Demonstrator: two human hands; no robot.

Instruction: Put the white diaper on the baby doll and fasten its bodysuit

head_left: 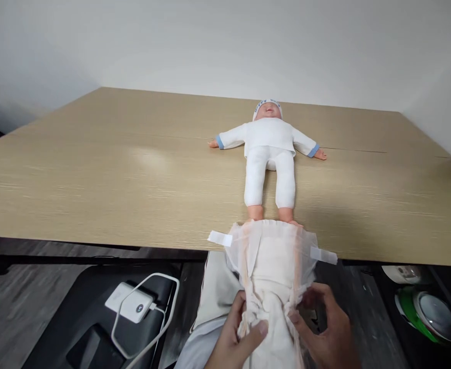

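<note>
A baby doll (268,154) in white clothes and a white cap lies on its back on the wooden table (114,174), arms spread, feet toward me. Below its feet, over the table's near edge, I hold an opened white diaper (272,259) with its two tape tabs sticking out left and right. My left hand (235,335) pinches the diaper's narrow middle from the left, thumb on top. My right hand (327,330) grips the same part from the right with curled fingers. Both hands are below the table edge, above my lap.
A white power bank (130,302) with a white cable lies on a black seat (95,328) at lower left. A green and silver round object (427,312) sits on the floor at lower right. White walls stand behind the table.
</note>
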